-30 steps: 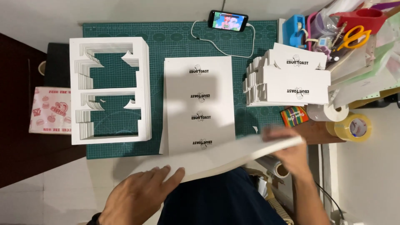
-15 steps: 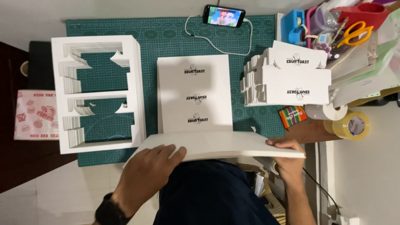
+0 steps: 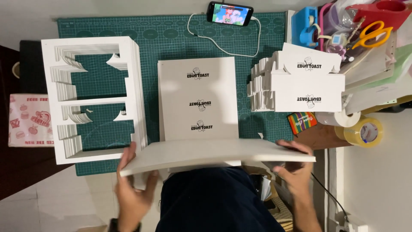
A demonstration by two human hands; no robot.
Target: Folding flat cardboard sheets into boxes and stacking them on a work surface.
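1. The green cutting mat (image 3: pixel 171 38) is partly hidden under stacks.
2. My white card sheet (image 3: pixel 214 154) (slightly bowed) hovers at the mat's near edge, covering the printed card stack (image 3: pixel 197 99)'s lower end.
3. My left hand (image 3: pixel 133 189) and right hand (image 3: pixel 296 172) clamp its ends.

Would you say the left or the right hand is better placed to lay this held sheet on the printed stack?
Probably the left hand: it grips the held sheet by its end beside the printed stack, whereas the right hand holds the end overhanging past the stack.
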